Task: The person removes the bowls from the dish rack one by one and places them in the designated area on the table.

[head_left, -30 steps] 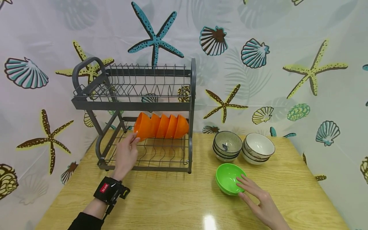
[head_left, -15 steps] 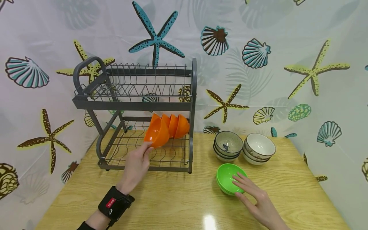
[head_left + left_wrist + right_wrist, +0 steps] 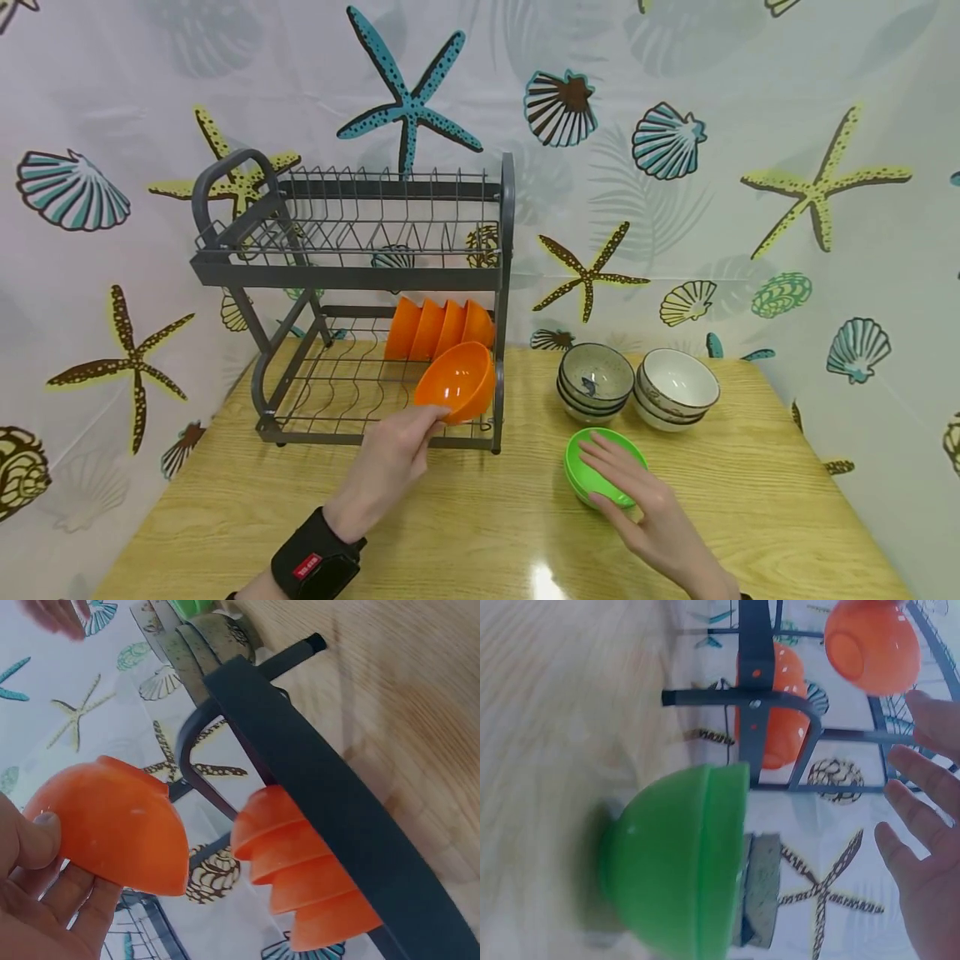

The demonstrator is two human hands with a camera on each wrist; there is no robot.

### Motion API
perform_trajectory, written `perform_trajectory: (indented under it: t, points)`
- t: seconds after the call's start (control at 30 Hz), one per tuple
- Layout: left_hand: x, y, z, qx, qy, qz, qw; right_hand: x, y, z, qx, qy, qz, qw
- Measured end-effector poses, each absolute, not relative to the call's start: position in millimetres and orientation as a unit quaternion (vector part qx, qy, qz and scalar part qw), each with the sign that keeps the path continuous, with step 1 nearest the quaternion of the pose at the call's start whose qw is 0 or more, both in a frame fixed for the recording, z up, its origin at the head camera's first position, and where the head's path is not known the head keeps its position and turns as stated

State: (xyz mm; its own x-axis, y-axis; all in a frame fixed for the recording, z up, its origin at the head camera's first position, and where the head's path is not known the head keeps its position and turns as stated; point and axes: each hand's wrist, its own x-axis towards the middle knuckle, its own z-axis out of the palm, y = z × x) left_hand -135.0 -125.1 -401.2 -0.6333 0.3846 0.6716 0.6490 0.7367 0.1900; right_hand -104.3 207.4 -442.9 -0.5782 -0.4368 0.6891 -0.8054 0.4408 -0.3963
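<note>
My left hand (image 3: 393,454) pinches the rim of an orange bowl (image 3: 457,385), thumb on one side and fingers on the other. The bowl is tilted in the air before the lower tier of the dish rack (image 3: 378,439), near its right end. Behind it, several orange bowls (image 3: 408,329) stand on edge in a row on that tier. Over a stack of green bowls (image 3: 577,479) hovers my right hand (image 3: 645,508), its fingers extended. In the right wrist view a gap shows between that hand and the green bowls (image 3: 675,862).
Behind the green bowls stand a stack of greyish bowls (image 3: 596,371) and a stack of white bowls (image 3: 678,382). The rack's wire upper tier (image 3: 360,237) overhangs the lower one. A patterned curtain (image 3: 675,67) backs the wooden table (image 3: 450,533).
My left hand has taken the leftmost orange bowl out of the row and carried it rightward and forward out of the rack. My right hand has shifted slightly left over the green bowls.
</note>
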Motion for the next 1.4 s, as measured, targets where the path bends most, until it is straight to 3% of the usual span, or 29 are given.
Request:
perform_trajectory:
  t: [0.4, 0.9, 1.13, 1.4]
  points:
    - [-120, -102, -403, -0.387, -0.866, -0.125, 0.29, -118, 177, -423, 0.446, -0.762, 0.346, 0.318]
    - [-107, -81, -405, -0.422, -0.865, -0.035, 0.268, -118, 160, -418, 0.478, -0.782, 0.279, 0.286]
    - [-106, -77, -406, -0.436, -0.855, -0.002, 0.281, -120, 157, -419, 0.489, -0.793, 0.239, 0.274]
    - [-104, -75, -405, -0.442, -0.855, 0.044, 0.269, -120, 158, -420, 0.496, -0.794, 0.204, 0.286]
